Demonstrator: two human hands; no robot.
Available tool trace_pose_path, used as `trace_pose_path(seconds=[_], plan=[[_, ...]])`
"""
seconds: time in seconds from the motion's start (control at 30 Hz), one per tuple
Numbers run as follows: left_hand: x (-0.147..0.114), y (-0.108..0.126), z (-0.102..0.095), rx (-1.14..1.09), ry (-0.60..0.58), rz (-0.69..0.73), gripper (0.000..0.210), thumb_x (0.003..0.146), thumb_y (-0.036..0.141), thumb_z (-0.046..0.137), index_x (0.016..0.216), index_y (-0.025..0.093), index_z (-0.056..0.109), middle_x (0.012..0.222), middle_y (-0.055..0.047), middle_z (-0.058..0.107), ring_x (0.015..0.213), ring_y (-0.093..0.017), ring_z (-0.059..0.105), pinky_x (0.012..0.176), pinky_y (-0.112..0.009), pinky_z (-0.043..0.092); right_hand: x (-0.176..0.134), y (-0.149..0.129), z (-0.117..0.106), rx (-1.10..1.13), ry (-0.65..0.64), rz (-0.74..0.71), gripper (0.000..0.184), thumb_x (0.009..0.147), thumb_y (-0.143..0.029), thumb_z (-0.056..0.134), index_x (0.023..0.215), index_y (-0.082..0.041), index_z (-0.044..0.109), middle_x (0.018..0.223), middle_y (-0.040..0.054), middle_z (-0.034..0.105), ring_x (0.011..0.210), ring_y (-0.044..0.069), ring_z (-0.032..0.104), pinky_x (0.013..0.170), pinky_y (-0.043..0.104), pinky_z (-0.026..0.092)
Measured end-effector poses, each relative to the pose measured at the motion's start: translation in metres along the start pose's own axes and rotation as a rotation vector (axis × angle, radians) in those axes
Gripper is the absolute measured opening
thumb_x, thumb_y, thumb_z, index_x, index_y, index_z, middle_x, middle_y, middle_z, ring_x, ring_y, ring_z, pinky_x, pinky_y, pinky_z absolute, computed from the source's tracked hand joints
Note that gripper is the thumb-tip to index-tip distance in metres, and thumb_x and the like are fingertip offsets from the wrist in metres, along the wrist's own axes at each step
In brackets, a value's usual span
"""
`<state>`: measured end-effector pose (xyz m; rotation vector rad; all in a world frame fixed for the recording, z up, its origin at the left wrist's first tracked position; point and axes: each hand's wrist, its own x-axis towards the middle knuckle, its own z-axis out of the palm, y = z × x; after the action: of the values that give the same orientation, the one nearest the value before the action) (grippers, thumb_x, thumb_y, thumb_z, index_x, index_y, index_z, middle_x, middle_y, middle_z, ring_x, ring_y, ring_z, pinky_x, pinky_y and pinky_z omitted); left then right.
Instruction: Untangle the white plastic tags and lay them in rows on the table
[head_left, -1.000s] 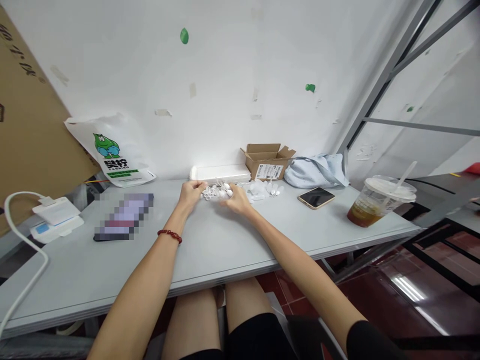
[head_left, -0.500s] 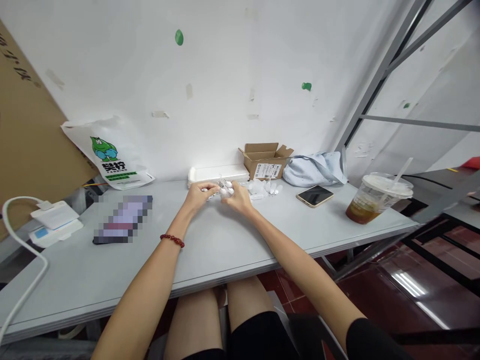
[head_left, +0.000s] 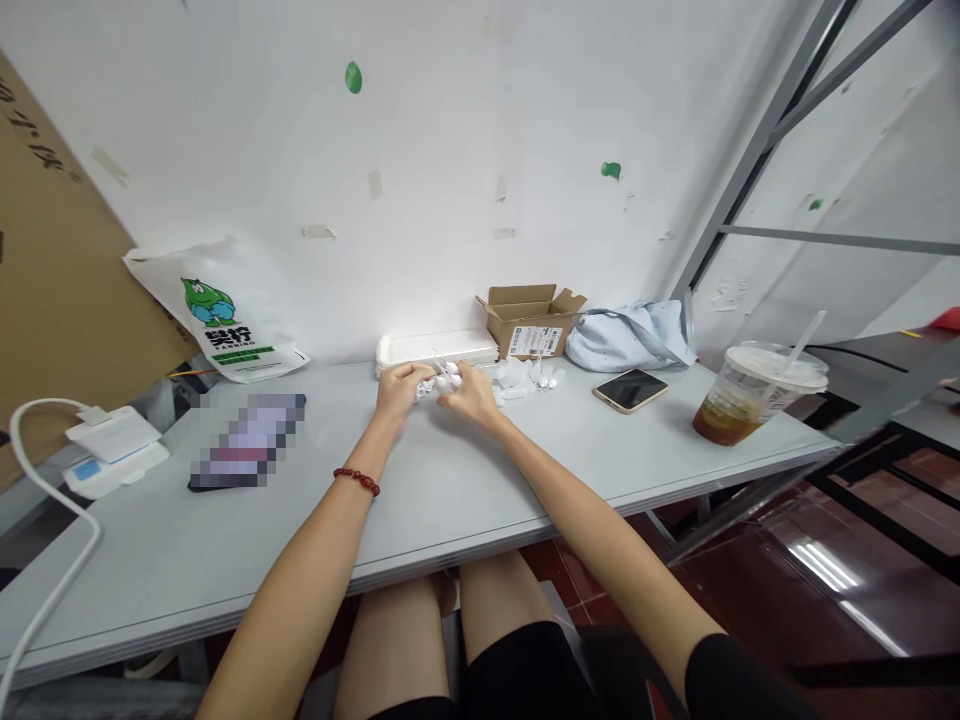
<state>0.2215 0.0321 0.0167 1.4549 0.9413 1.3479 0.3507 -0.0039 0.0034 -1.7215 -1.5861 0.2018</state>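
Both hands meet over the far middle of the table, around a bunch of small white rounded pieces (head_left: 446,380) with thin clear wrapping or strands about them; their exact kind is too small to make out. My left hand (head_left: 397,390), below a dark red bead bracelet (head_left: 357,480), is closed with fingertips pinching the bunch's left side. From the right, my right hand (head_left: 472,393) is closed on the same bunch, thumb toward me. Just right of it lies a loose heap of similar white pieces and clear plastic (head_left: 529,376).
Behind the hands are a stack of white flat trays (head_left: 439,347) and an open cardboard box (head_left: 525,320). A pale blue cloth bag (head_left: 630,335), a phone (head_left: 630,390) and a drink cup (head_left: 739,400) stand right. Left are another phone (head_left: 247,440), a white bag (head_left: 225,310) and a charger (head_left: 112,435).
My left hand has turned slightly and its fingers have curled closer round the white pieces. Its forearm has shifted a little to the right. My right hand stays almost in place.
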Motion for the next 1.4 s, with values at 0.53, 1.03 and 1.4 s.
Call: trace_pose_path(seconds=[0.53,1.03,1.4], plan=[[0.005,-0.002,-0.015,0.007,-0.019,-0.307,0.036,0.048,0.029,0.08,0.079,0.013,0.073,0.075,-0.005,0.069,0.069,-0.015,0.056,0.06,-0.026,0.038,0.003,0.014,-0.012,0.76,-0.224,0.174,0.017,0.055,-0.022,0.061,0.068,-0.019,0.05,0.054,-0.0034,0.053,0.046,0.013,0.051,0.042,0.022,0.035],[-0.004,0.01,-0.015,-0.073,-0.464,-0.252,0.034,0.057,0.046,0.078,0.065,0.015,0.066,0.069,-0.004,0.059,0.068,-0.014,0.053,0.06,-0.026,0.04,-0.003,0.014,-0.022,0.954,-0.451,0.157,0.021,0.051,-0.025,0.063,0.067,-0.018,0.052,0.054,-0.0045,0.05,0.047,0.008,0.044,0.042,0.02,0.03],[0.002,-0.018,-0.01,0.182,-0.237,-0.194,0.025,0.052,0.036,0.073,0.047,0.016,0.059,0.048,-0.001,0.051,0.047,-0.011,0.042,0.044,-0.025,0.034,-0.003,0.012,-0.014,0.373,-0.245,-0.03,0.027,0.055,-0.028,0.062,0.078,-0.018,0.054,0.063,-0.004,0.053,0.057,0.011,0.048,0.05,0.021,0.033]])
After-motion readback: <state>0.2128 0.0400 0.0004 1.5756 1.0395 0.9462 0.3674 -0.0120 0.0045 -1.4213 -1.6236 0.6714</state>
